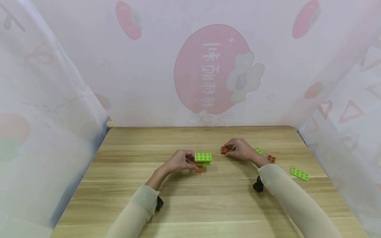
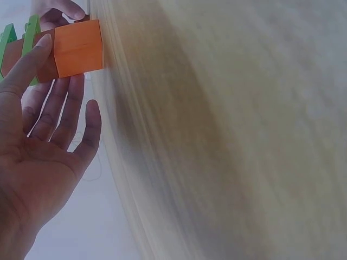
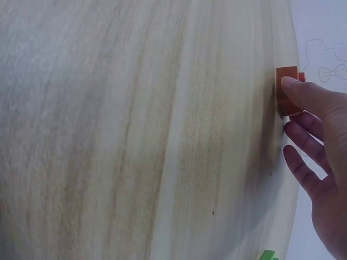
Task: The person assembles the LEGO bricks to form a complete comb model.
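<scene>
Near the middle of the table, my left hand point(image 1: 180, 161) grips a stack of toy building bricks point(image 1: 203, 157). Its top is a bright green studded plate, with brown bricks and another green plate beneath. An orange brick point(image 2: 78, 49) forms the bottom of the stack; in the left wrist view my thumb presses the stack's near side while other fingers reach behind. To the right of the stack, my right hand point(image 1: 240, 149) pinches a small reddish-brown brick point(image 1: 224, 150) between thumb and fingers. That brick point(image 3: 287, 91) is at or just above the tabletop, its contact unclear.
Beside my right wrist lie a green brick point(image 1: 259, 150), partly hidden, and a brown brick point(image 1: 271, 158). Farther right is a green studded plate point(image 1: 299, 174). Pale printed curtains point(image 1: 148, 82) enclose the wooden table point(image 1: 125, 178) at the back and sides.
</scene>
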Available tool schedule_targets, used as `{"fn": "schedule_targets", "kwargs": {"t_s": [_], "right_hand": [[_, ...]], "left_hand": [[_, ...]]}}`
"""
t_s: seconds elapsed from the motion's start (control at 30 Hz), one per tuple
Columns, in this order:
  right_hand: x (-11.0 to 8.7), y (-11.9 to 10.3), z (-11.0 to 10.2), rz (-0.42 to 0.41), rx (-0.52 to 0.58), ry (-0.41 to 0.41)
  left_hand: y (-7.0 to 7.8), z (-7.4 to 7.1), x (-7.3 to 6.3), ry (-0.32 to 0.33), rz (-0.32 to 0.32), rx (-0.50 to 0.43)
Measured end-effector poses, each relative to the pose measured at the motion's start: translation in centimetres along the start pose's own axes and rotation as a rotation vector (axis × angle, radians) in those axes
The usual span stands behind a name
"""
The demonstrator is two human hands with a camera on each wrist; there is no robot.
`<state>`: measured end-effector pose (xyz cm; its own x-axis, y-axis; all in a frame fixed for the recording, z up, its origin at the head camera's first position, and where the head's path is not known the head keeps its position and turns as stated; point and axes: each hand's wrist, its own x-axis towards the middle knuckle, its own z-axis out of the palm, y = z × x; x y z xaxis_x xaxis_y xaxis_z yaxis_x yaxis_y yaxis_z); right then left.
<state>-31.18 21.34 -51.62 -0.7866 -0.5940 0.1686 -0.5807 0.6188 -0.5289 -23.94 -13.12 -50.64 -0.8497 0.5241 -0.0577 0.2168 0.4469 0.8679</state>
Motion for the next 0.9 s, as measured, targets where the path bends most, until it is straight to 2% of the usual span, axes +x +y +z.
{"fn": "schedule_targets", "kwargs": {"t_s": [0.5, 0.7, 0.9], "right_hand": [[-0.06, 0.13, -0.07, 0.0, 0.009, 0.01], [-0.09, 0.52, -0.25, 0.029, 0.022, 0.006], [-0.11, -0.12, -0.56, 0.029, 0.034, 0.011]], "left_hand": [[0.24, 0.02, 0.01, -0.001, -0.001, 0.017], [0.25, 0.08, 0.05, 0.005, -0.01, 0.021], [0.14, 0.06, 0.05, 0.005, -0.017, 0.017]]}}
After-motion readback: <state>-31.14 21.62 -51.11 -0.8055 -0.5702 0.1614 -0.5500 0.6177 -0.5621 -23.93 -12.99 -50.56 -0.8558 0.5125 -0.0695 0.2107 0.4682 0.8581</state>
